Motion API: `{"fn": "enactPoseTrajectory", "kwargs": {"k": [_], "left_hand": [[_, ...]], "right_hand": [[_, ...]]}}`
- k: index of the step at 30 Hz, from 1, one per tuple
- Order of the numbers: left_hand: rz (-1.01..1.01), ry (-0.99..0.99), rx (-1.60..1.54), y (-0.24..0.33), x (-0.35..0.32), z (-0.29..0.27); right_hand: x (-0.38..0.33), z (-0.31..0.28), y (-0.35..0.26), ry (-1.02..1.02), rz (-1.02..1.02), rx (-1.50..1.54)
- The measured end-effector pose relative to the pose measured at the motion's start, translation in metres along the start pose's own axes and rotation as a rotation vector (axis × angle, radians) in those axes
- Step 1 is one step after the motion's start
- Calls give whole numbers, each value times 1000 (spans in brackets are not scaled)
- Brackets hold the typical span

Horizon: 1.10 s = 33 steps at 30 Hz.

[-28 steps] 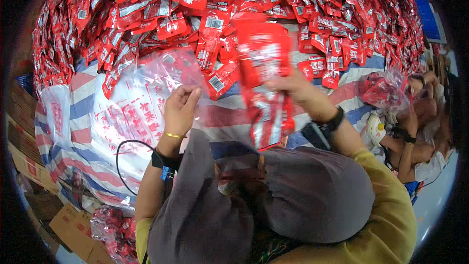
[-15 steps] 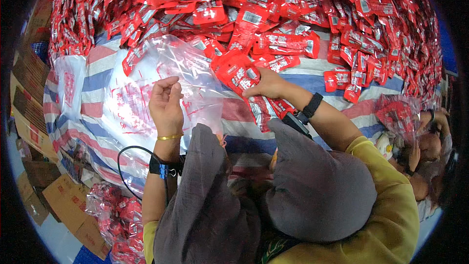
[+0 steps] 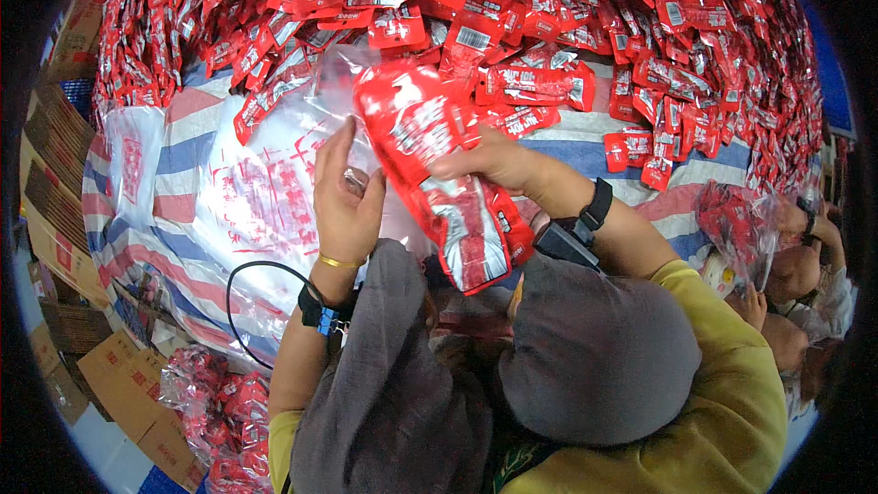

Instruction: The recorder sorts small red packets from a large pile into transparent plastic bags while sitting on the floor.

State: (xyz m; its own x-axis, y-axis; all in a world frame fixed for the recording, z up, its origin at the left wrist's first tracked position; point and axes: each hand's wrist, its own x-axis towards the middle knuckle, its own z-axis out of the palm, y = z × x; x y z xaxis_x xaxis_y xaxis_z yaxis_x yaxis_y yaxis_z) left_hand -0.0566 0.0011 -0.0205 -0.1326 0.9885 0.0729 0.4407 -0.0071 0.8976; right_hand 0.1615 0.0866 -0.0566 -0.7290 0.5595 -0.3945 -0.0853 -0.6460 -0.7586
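My right hand (image 3: 498, 165) is closed around a bundle of flat red-and-silver snack pouches (image 3: 416, 123), thumb on top, holding them tilted above the striped sheet. Left of them, my left hand (image 3: 346, 206) is raised with its fingers upward and its thumb spread apart. A clear plastic bag (image 3: 343, 73) lies close against my left fingers and partly behind the pouches. Whether those fingers touch its film, I cannot tell. White sheets with red print (image 3: 261, 192) show to the left of my left hand.
A large heap of red pouches (image 3: 540, 27) covers the far side of the striped sheet (image 3: 585, 155). Cardboard boxes (image 3: 128, 380) and filled clear bags (image 3: 219, 402) sit at lower left. At right, another person's hands (image 3: 823, 229) are beside a bag of pouches (image 3: 736, 220).
My right hand has brought the pouches left and nearer, turning their printed face into view. My left hand has moved right, its fingers less curled, and the clear bag has bunched up toward the pouches.
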Motion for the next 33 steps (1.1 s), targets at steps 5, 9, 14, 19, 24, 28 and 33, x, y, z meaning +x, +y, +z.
{"fn": "enactPoseTrajectory", "kwargs": {"k": [5, 9, 14, 19, 24, 28, 33], "left_hand": [[91, 36, 198, 27, 6, -11], [169, -334, 321, 69, 8, 0], [101, -384, 350, 117, -3, -26], [164, -437, 38, 163, 33, 13], [65, 59, -127, 123, 43, -34], [-152, 584, -341, 89, 36, -83], [-159, 534, -412, 64, 58, -89]], "right_hand": [[21, -5, 4, 321, 39, -1080], [44, 5, -27, -187, -65, -1177], [66, 36, -132, -128, 77, -868], [125, 13, -100, 146, -114, -217], [86, 90, -121, -249, 218, -325], [92, 58, -172, 81, -488, -624], [188, -15, -261, 488, -927, -1670]]}}
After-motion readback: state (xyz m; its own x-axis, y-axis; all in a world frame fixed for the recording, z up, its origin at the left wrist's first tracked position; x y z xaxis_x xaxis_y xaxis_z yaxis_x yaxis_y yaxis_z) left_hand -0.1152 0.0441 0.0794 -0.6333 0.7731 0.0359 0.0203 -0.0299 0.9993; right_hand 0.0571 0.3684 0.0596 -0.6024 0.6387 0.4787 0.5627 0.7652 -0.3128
